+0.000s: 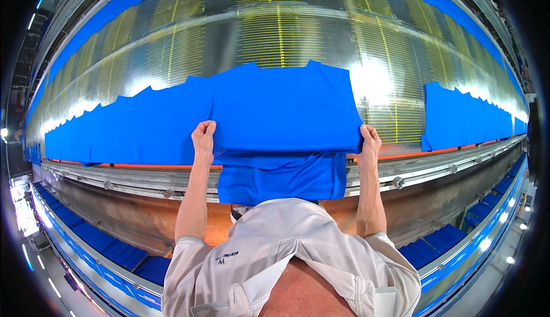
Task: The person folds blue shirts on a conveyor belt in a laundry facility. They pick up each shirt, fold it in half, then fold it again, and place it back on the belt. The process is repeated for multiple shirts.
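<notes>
A cut panel of blue fabric (283,108) lies partly on the long, shiny printing table in front of me. My left hand (203,140) pinches its near left edge. At its near right edge my right hand (369,139) pinches the cloth between thumb and fingers. Below the hands, the rest of the blue cloth (281,179) folds and hangs over the table's metal rail toward my body. The panel's far edge has two pointed corners and lies flat. Its left side meets or overlaps the neighbouring blue panel (166,119); I cannot tell which.
More blue panels (467,116) lie in a row at the right, beyond a bare stretch of table (395,111) with yellow ruled lines. A metal rail (132,180) runs along the near edge. Stacks of blue fabric (103,239) lie on a lower surface behind me, at both sides.
</notes>
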Demonstrator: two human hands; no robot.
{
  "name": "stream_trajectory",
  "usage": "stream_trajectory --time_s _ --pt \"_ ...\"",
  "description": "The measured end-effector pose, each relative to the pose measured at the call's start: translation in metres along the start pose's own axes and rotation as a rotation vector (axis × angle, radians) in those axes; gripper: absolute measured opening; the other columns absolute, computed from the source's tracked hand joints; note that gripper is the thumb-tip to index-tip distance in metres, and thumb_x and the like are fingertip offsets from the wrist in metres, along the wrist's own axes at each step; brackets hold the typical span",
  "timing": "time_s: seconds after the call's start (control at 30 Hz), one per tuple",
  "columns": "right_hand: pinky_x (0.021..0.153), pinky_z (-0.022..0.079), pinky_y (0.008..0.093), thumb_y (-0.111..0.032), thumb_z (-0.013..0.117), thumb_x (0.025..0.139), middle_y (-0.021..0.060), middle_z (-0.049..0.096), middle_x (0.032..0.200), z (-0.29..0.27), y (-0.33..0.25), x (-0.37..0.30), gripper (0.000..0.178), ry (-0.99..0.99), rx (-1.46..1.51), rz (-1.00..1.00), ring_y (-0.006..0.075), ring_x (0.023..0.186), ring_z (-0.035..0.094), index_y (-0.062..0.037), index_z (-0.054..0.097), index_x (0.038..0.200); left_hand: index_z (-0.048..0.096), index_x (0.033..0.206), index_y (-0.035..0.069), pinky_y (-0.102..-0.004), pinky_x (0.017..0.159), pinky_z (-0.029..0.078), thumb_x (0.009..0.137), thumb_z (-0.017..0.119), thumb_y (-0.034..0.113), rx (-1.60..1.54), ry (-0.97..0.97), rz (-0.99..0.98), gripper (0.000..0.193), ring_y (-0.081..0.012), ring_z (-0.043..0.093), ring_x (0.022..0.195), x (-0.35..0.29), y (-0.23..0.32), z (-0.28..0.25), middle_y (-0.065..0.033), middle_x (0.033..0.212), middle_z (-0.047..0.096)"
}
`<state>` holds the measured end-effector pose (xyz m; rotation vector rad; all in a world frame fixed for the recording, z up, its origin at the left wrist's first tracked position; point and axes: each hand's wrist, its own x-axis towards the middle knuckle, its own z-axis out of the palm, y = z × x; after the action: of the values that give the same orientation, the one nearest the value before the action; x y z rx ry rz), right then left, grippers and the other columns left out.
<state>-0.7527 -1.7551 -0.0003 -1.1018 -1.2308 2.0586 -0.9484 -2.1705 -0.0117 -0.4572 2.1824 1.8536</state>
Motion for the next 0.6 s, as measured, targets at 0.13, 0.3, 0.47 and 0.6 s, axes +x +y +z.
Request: stream_trajectory --time_s 0.13,0.3,0.47,0.6 --pt "0.06 0.051 0.0244 -0.016 0.071 0.084 0.0024 0.063 0.079 -0.006 0.004 -0.001 0.015 0.004 -0.046 0.037 0.0103 0.069 0.06 -0.0048 0.063 0.088 0.067 0.095 0.004 -0.0221 0.067 0.038 0.086 0.07 0.021 0.011 -0.009 -0.017 0.02 -0.0056 0.048 0.076 0.002 -0.003 -0.004 0.0038 0.084 0.059" --pt "0.061 0.051 0.0242 -0.017 0.071 0.084 0.0024 0.063 0.08 -0.005 0.004 -0.007 0.015 -0.004 -0.023 0.05 0.0102 0.069 0.06 -0.0051 0.063 0.089 0.067 0.096 0.005 -0.0219 0.065 0.036 0.085 0.071 0.022 -0.018 -0.009 -0.006 0.02 -0.0048 0.047 0.074 0.0 -0.004 -0.004 0.0048 0.083 0.058" --pt "0.064 0.049 0.0234 -0.015 0.071 0.084 0.0015 0.063 0.079 -0.009 0.009 -0.007 0.014 0.007 -0.023 0.024 0.0087 0.07 0.058 -0.0043 0.064 0.089 0.067 0.096 0.005 -0.0216 0.065 0.036 0.085 0.071 0.022 -0.013 -0.014 -0.021 0.021 -0.0046 0.046 0.074 -0.001 -0.005 -0.006 0.0049 0.084 0.058" --pt "0.063 0.047 0.0229 -0.013 0.07 0.084 0.0007 0.063 0.079 -0.008 0.007 -0.01 0.012 0.02 -0.035 0.041 0.0079 0.069 0.057 -0.0036 0.064 0.088 0.067 0.096 0.005 -0.0216 0.065 0.036 0.085 0.071 0.022 -0.023 -0.024 -0.024 0.02 -0.0047 0.047 0.074 -0.001 -0.007 -0.007 0.0047 0.084 0.059"
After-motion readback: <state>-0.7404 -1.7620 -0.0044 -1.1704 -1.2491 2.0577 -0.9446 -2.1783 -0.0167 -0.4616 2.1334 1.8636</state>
